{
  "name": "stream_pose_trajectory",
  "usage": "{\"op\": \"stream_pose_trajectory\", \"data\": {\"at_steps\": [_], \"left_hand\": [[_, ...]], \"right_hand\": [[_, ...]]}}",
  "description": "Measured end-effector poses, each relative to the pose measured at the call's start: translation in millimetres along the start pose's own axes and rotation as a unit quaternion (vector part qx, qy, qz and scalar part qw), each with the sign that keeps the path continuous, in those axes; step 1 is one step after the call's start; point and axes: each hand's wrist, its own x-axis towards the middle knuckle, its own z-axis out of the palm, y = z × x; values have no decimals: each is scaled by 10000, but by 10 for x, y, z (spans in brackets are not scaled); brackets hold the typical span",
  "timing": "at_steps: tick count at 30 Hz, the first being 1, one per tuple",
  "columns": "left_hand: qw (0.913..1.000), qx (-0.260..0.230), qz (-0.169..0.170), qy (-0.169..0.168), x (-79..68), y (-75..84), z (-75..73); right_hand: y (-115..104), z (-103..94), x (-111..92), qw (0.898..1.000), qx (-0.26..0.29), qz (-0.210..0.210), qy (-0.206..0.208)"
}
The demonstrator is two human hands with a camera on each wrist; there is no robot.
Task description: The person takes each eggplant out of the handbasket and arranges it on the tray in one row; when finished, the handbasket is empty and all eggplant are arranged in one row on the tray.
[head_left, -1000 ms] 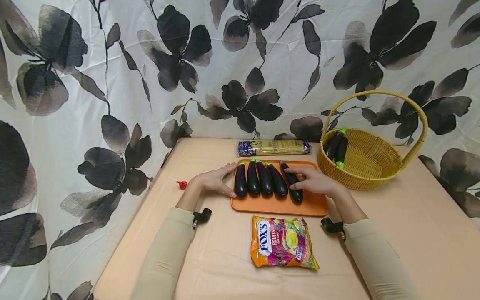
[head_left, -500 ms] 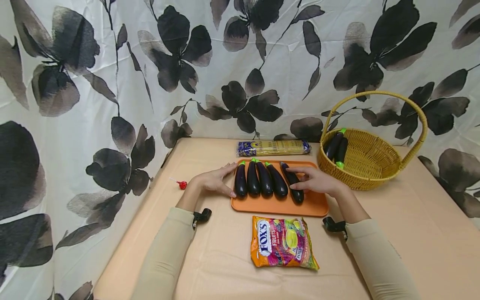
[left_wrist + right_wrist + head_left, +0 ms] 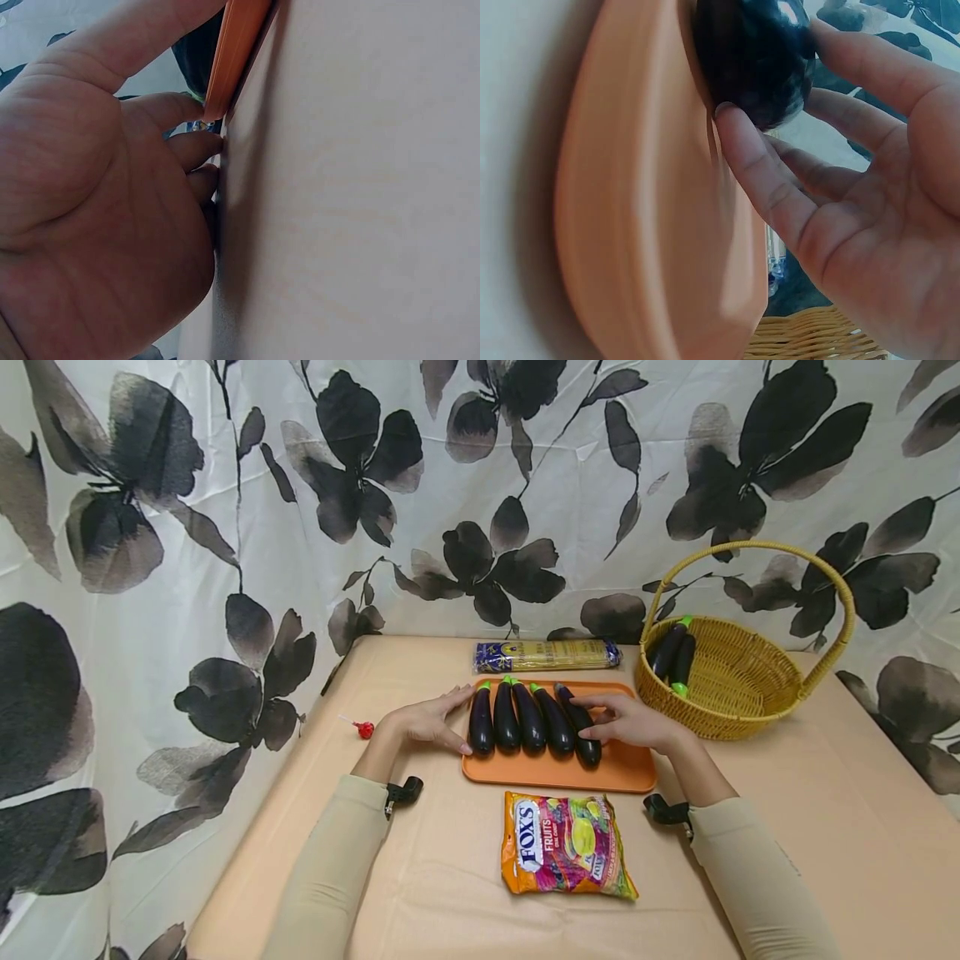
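A row of dark eggplants [image 3: 532,718] with green stems lies on an orange tray [image 3: 633,768]. My right hand [image 3: 626,718] pinches the rightmost eggplant [image 3: 587,750] with thumb and fingers. In the right wrist view, the thumb meets one side of that eggplant [image 3: 754,60] and a fingertip its underside, close to the tray. At the tray's left end my left hand [image 3: 427,720] spreads its fingers and thumb, the thumb tip beside the leftmost eggplant [image 3: 481,722]. From the left wrist view, its fingers reach the tray's edge [image 3: 236,60].
Behind the tray lies a pack of spaghetti [image 3: 547,655]. A yellow wicker basket [image 3: 750,672] with two eggplants [image 3: 681,664] stands at the back right. In front is a bag of Fox's candy [image 3: 567,845]. A red lollipop [image 3: 364,729] lies left.
The rightmost eggplant shifted slightly right, then left with my right hand, and now lies closer to its neighbour. My left hand has stayed at the tray's left end.
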Motion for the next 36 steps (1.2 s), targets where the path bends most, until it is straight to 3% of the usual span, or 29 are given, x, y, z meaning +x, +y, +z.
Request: {"op": "stream_pose_trajectory", "data": {"at_steps": [11, 20, 36], "left_hand": [[9997, 218, 132, 9, -5, -3, -13], [9999, -1, 119, -64, 32, -11, -5], [9999, 112, 96, -16, -1, 6, -6]], "right_hand": [[63, -19, 21, 10000, 28, 17, -13], [69, -22, 24, 9995, -263, -127, 106], [15, 11, 4, 9998, -171, -82, 62]]}}
